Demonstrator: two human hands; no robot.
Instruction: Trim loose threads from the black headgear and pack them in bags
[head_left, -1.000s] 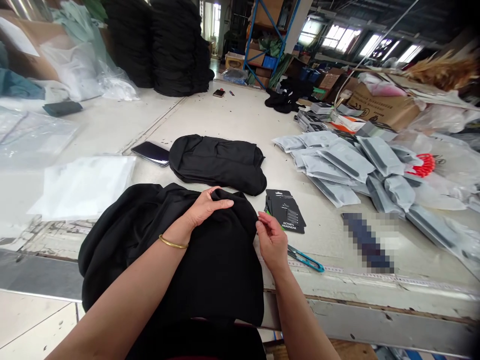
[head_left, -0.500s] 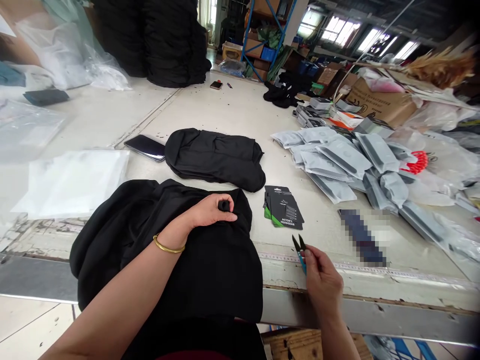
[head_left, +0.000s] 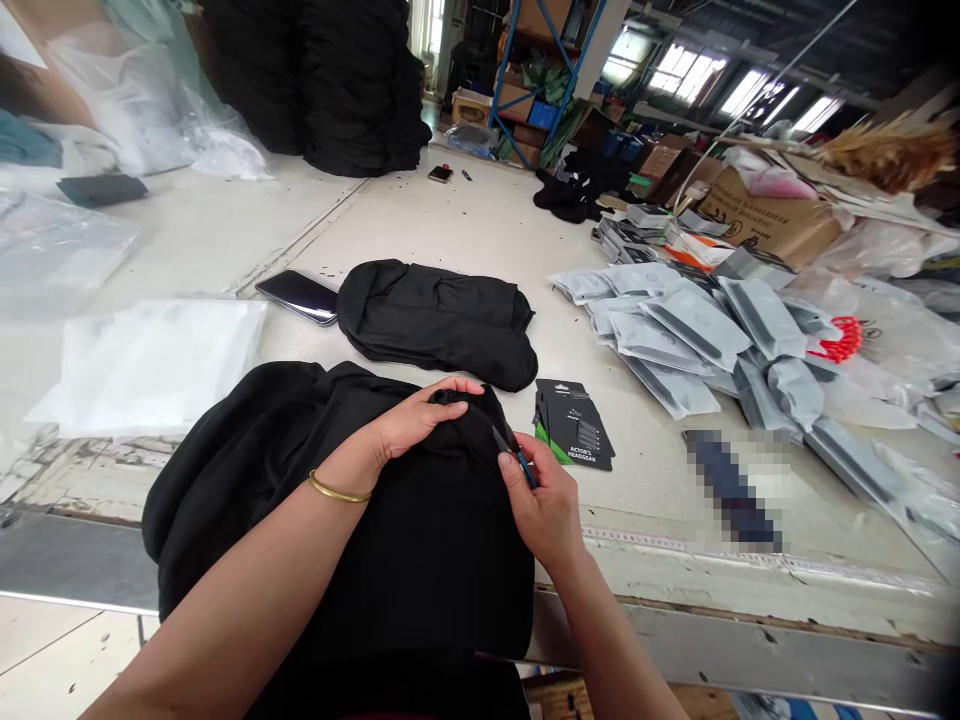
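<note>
A large piece of black fabric (head_left: 442, 540) drapes over the table's front edge. My left hand (head_left: 412, 420) pinches a fold of it between thumb and fingers. Thread snips (head_left: 526, 470) with blue handles are gripped in my right hand (head_left: 546, 500), their dark blades against the fabric close to my left fingertips. Just right of the blades lie several dark cards (head_left: 574, 425) printed "ACTOR'S HEADGEAR". Beyond my hands rests a folded stack of black fabric pieces (head_left: 442, 320).
A phone (head_left: 298, 297) touches the folded stack's left end. White plastic bags (head_left: 142, 365) lie at the left. Many grey packets (head_left: 675, 320) are heaped at the right. Tall black fabric piles (head_left: 360, 90) stand at the back. A measuring tape (head_left: 637, 540) runs along the front edge.
My right hand has moved left with the snips, from over the tape to the fabric held by my left hand. The left fingers have shifted slightly on the fold.
</note>
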